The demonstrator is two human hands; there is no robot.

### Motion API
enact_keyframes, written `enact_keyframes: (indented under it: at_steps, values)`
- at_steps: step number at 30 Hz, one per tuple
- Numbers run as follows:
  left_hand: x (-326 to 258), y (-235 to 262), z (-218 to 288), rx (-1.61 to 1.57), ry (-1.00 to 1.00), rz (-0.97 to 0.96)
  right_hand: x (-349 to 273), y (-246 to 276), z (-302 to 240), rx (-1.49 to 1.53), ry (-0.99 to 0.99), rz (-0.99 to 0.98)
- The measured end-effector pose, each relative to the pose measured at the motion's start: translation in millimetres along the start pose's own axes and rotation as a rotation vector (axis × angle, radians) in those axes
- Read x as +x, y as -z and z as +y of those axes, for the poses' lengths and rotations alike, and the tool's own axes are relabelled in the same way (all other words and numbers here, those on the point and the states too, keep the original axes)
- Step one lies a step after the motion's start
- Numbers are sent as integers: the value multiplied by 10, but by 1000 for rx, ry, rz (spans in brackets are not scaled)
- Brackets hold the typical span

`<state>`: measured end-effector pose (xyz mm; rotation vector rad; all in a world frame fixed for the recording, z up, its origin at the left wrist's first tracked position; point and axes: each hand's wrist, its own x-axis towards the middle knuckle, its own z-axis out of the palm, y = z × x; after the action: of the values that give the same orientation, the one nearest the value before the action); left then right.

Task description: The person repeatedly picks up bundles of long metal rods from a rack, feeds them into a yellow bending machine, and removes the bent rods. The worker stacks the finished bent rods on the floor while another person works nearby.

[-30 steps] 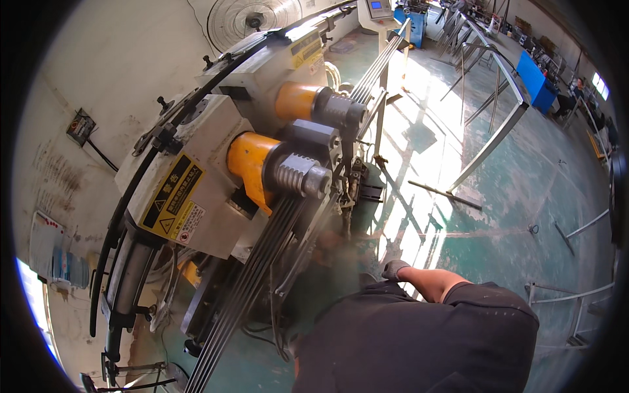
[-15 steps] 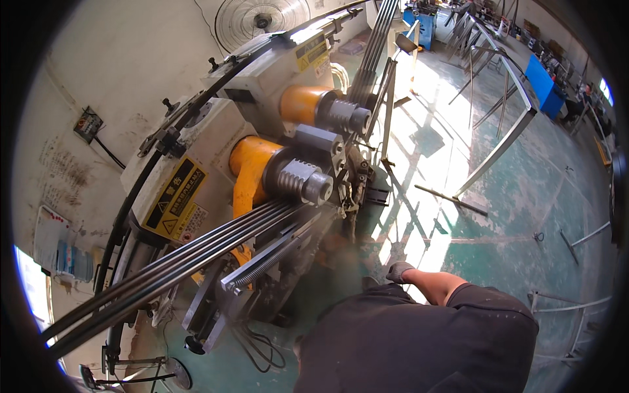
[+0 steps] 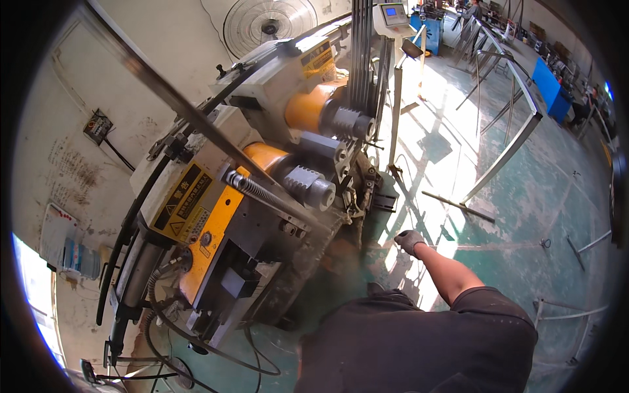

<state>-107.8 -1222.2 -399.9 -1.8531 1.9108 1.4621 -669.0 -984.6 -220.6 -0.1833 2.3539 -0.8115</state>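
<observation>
My right hand (image 3: 410, 242), in a grey glove, is held out over the green floor to the right of a large bending machine (image 3: 262, 252). Its fingers look curled together, and I see nothing in them. Neither my left hand nor its forearm shows. On the machine, metal bars (image 3: 171, 98) slant from the upper left down to the nearer ridged steel roller (image 3: 306, 186). Another bundle of bars (image 3: 360, 62) stands by the farther roller (image 3: 347, 120). An orange swing arm (image 3: 213, 243) with a coil spring (image 3: 252, 187) lies alongside the nearer roller. My hand touches none of these.
A control panel (image 3: 394, 19) with a lit screen stands beyond the machine. A wall fan (image 3: 269, 27) is at the back. Cables (image 3: 196, 340) loop below the machine. On the right are a metal frame (image 3: 508, 157) and a loose bar (image 3: 457, 206) on the floor.
The machine's nearer arm has swung upward, carrying the bars from the lower left to the upper left. The farther bars stand more upright. My right hand has reached forward from beside my body.
</observation>
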Motion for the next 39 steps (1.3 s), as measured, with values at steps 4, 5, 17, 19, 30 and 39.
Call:
enact_keyframes:
  at_steps: [4, 5, 17, 19, 30, 39]
  values:
    - [-93, 70, 209, 8, -62, -37, 87, 255, -600, 425, 126, 40]
    - [-113, 83, 269, 19, -91, -53, 122, 304, -739, 532, 160, 37]
    - [-2508, 1272, 3748, -107, -401, -425, 216, 840, -2504, 1169, 457, -213]
    - [-2876, 1570, 4248, -197, -529, -462, 247, 803, -2706, 1127, 593, -224]
    - [-3818, 2527, 6879, -413, -1315, 364, 1576, 655, -3071, 463, 1235, 265]
    - [-3604, 2586, 7792, -256, -1241, 634, 397, 915, -3273, 1356, 401, -539]
